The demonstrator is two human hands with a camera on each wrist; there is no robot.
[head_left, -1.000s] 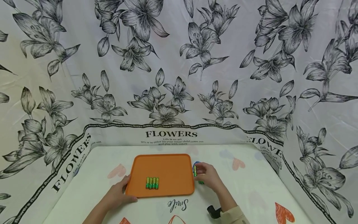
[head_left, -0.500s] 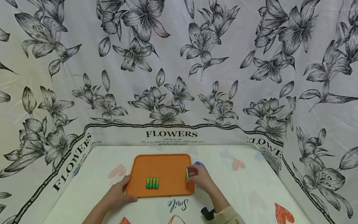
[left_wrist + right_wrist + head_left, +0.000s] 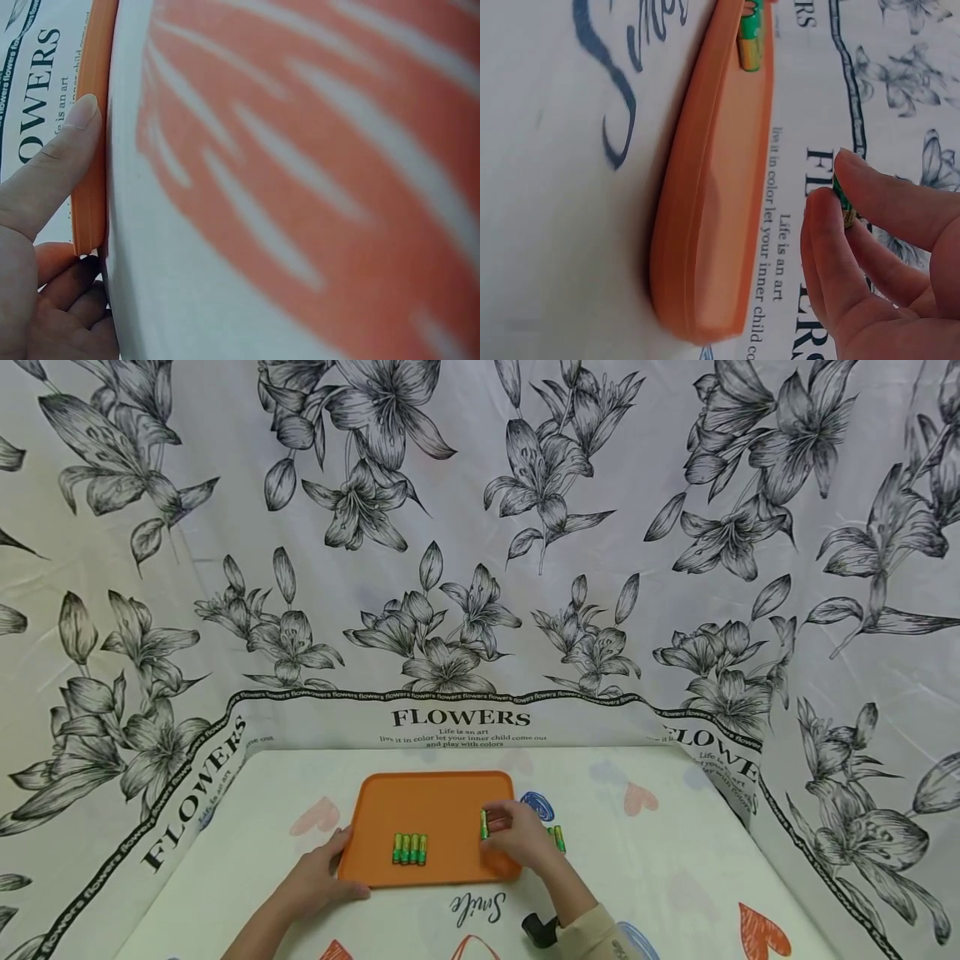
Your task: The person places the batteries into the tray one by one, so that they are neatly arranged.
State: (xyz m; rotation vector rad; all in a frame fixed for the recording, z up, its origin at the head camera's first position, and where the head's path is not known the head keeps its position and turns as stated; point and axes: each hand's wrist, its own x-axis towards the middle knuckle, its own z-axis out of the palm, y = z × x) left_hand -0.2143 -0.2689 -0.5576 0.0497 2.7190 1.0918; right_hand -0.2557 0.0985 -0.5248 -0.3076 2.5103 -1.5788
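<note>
An orange tray (image 3: 442, 797) lies on the table, and my left hand (image 3: 318, 870) grips its near left corner. In the left wrist view my thumb lies along the tray's side (image 3: 91, 172), with the fingers curled by its lower edge. Several green-and-yellow batteries (image 3: 410, 849) lie side by side in a row on the tray's left half. Over the right part of the tray, my right hand (image 3: 523, 837) pinches another battery (image 3: 483, 824) between thumb and fingertips. The right wrist view shows this battery (image 3: 844, 201) mostly covered by the fingers, raised above the tray.
To the tray's right, more batteries (image 3: 559, 838) lie on the cloth, partly hidden behind my right hand. The pale tablecloth (image 3: 652, 885) has hearts and lettering printed on it. A flower-patterned curtain (image 3: 450, 610) surrounds the table's back and sides.
My right hand has moved left with the pinched battery, from beside the tray's right edge to over the tray. Batteries behind it have come into view. My left hand stays in place.
</note>
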